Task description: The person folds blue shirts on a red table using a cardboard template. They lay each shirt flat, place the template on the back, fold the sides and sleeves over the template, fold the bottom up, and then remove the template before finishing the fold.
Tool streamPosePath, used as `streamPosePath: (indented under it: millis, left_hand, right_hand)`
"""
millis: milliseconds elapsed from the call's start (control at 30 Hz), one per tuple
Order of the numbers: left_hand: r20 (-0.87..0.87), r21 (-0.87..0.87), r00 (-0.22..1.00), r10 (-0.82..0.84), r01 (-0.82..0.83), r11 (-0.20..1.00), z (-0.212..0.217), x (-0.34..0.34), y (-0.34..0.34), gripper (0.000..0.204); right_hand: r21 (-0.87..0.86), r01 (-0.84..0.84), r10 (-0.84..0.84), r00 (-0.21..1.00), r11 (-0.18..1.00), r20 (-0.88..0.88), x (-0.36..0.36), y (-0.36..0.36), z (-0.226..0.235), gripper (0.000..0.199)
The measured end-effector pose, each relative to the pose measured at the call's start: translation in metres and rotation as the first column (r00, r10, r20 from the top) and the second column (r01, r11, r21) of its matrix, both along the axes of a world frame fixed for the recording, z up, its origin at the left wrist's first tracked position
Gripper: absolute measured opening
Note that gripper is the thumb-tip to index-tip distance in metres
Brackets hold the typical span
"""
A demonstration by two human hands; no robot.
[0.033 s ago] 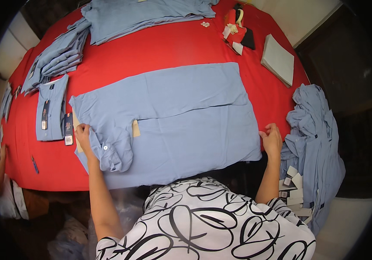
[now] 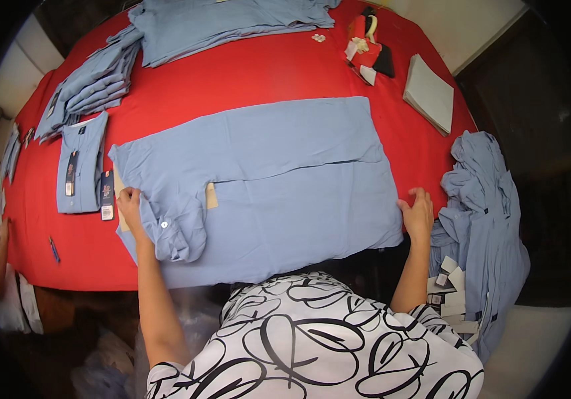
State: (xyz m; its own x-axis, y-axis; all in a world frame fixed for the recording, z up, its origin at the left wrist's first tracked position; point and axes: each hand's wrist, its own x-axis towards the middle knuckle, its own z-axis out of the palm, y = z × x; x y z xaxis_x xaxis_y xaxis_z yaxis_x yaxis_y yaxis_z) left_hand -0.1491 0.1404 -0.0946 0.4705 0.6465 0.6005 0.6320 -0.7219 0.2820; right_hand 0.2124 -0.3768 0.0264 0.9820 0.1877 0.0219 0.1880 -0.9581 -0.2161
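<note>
A light blue shirt [image 2: 298, 213] lies spread in front of me, partly folded, with one side turned over toward the middle. Its bunched sleeve [image 2: 179, 233] with a white button rests on the left part. My left hand [image 2: 131, 203] pinches the cloth at that sleeve, beside the shirt's left edge. A strip of beige card [image 2: 212, 195] peeks out from under the folded layer, and more card shows at the left edge. Beside the hem at the right, my right hand [image 2: 418, 214] has its fingers bent but apart, with nothing seen in them.
A red-covered table [image 2: 232, 80] carries a folded shirt with tag [image 2: 80, 166], a loose dark tag [image 2: 107, 196], shirt stacks [image 2: 96, 86], a pen-like blue tool [image 2: 54, 249] and white sheets [image 2: 429, 93]. Blue shirts [image 2: 488, 219] hang at right. Another person's hand [image 2: 1, 236] is far left.
</note>
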Motion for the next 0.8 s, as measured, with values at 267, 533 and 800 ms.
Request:
streamPosePath:
  millis: [267,533,800]
  left_hand:
    - [-0.069,-0.062,0.996,0.06,-0.064,0.996,0.01,0.006,-0.011,0.013]
    - [-0.127,-0.343,0.981,-0.145,0.093,0.935,0.072,-0.016,-0.03,0.026]
    - [-0.143,-0.282,0.909,-0.391,0.341,0.897,0.092,-0.048,-0.006,0.06]
  right_hand:
    - [0.052,-0.366,0.349,0.915,0.929,0.204,-0.002,0.107,-0.056,0.064]
    - [-0.122,-0.281,0.299,0.938,0.952,0.173,-0.001,0.146,-0.045,0.058]
    - [0.21,-0.941,0.944,0.299,0.266,0.142,-0.129,0.379,-0.02,0.034]
